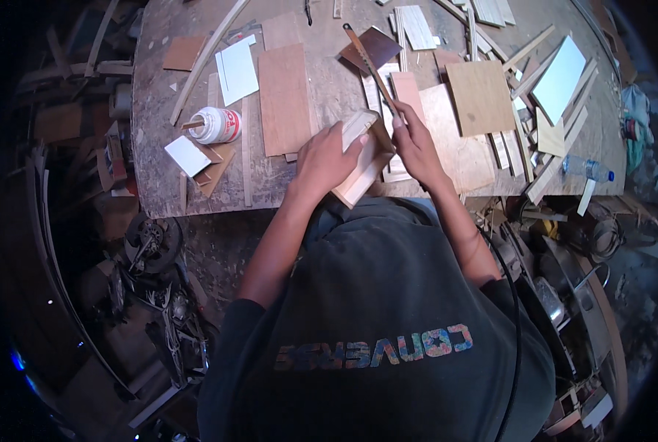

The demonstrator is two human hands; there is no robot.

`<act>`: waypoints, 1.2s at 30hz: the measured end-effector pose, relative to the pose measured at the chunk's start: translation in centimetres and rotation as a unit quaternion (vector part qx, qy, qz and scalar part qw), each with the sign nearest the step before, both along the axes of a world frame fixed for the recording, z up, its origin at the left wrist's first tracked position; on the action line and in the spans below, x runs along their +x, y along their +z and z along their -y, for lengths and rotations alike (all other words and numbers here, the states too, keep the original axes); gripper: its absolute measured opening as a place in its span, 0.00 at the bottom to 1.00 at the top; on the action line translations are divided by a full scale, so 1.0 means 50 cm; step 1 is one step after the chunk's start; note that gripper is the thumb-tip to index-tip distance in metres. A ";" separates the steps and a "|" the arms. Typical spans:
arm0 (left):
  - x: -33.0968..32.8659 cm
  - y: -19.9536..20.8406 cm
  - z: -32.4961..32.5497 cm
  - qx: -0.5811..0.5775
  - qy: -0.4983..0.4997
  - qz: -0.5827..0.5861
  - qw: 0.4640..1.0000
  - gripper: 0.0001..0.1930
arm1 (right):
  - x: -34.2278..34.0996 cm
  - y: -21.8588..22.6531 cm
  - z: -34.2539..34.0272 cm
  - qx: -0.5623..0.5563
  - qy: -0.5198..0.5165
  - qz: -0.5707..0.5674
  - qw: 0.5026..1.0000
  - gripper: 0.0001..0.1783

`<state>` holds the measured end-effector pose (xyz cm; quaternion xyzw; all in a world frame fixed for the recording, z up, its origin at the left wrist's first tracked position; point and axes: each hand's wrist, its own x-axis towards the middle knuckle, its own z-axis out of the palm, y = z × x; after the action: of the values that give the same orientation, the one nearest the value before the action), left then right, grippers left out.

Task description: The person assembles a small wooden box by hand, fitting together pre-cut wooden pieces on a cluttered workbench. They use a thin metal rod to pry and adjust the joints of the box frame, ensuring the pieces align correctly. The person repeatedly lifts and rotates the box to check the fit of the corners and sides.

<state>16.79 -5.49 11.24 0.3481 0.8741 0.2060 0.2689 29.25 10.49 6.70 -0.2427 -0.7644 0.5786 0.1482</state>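
Note:
At the table's front edge, my left hand (324, 160) grips a small, shallow wooden box (360, 179), thumb over its near side. The box is tilted, with its pale side toward me. Just right of it, my right hand (419, 149) is closed around the lower end of a long, thin hacksaw blade (374, 70). This blade points up and away to the left, and a small hole shows at its far tip. My right fingers are close to the box's right side; I cannot tell whether they touch it.
On the worktable (159, 140) lie a brown panel (283, 96), a square plywood piece (480, 98), a white board (560, 79) and many strips. An open white jar (217, 125) lies at left, a plastic bottle (587, 168) at right. A motorbike (156, 250) stands below left.

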 end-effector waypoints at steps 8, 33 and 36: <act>-0.010 -0.002 0.038 0.123 -0.010 -0.105 0.987 0.34 | 0.066 -0.013 0.015 -0.049 0.055 0.069 0.995 0.15; 0.055 -0.167 0.044 0.143 0.191 0.017 0.971 0.46 | 0.072 -0.123 0.080 0.043 0.137 -0.027 0.989 0.23; 0.066 -0.211 0.051 0.163 0.166 0.009 0.973 0.47 | 0.067 -0.115 0.071 0.015 0.118 0.089 0.989 0.17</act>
<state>20.08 -8.05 0.70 0.2358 0.8720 0.3901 0.1783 32.62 6.93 0.94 -0.1988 -0.8067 0.5564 0.0142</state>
